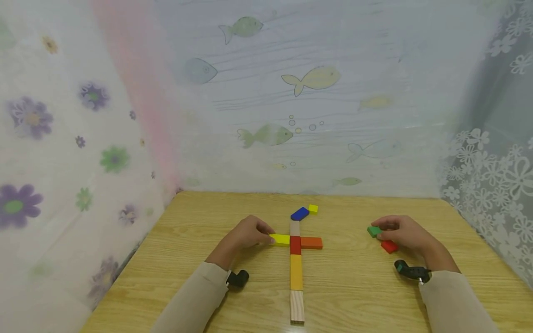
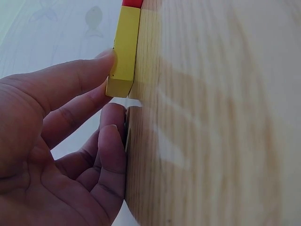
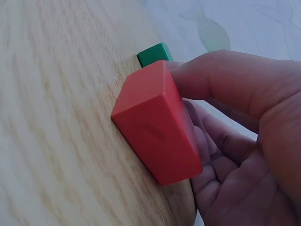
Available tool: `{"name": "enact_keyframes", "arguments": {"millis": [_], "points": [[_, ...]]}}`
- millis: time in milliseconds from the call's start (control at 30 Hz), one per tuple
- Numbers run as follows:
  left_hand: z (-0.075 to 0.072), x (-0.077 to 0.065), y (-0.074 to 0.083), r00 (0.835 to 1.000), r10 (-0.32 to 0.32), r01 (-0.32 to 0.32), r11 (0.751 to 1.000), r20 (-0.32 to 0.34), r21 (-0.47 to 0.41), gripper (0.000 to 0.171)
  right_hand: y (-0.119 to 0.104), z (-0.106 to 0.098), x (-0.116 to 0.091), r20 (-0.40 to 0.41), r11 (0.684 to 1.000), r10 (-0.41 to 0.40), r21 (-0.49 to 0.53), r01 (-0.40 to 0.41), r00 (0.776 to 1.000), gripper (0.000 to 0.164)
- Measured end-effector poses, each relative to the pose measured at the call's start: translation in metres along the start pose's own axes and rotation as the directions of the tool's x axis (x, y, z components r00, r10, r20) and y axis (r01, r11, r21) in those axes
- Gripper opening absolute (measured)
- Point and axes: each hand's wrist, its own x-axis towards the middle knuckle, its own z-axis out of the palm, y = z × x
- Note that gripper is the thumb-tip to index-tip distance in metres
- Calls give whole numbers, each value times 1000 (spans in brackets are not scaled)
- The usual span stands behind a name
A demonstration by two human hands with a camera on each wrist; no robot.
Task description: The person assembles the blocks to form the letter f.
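Note:
My left hand [image 1: 250, 232] pinches a yellow block [image 1: 280, 240] between thumb and fingers. The block lies flat, its right end against a dark red block [image 1: 295, 245] at the centre of a cross of blocks on the table. An orange block [image 1: 311, 243] extends to the right. Above the centre is a pale wooden block [image 1: 294, 227]; below it come an amber block [image 1: 296, 272] and a striped wooden block [image 1: 297, 306]. Over at the right, my right hand [image 1: 405, 235] holds a green block [image 1: 374, 231] by thumb and fingers. Close under that hand lies a red block [image 3: 157, 127].
A blue slanted block [image 1: 300, 213] and a small yellow cube [image 1: 313, 209] lie past the cross's top end. Patterned curtains [image 1: 266, 101] hang behind and beside the wooden table [image 1: 345, 286]. Each wrist wears a small black camera [image 1: 238, 279].

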Motion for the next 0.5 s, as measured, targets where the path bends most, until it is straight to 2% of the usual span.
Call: {"name": "enact_keyframes", "arguments": {"millis": [233,500], "points": [[-1,0,-1,1000,1,-1,1000,2,-4,20,-4,-1,1,-5,1000,28,15,-27,1000,51],[-1,1,-2,1000,9,-9,1000,12,-8,21,-5,0,0,-53,997,55,-56,-58,997,56]]}}
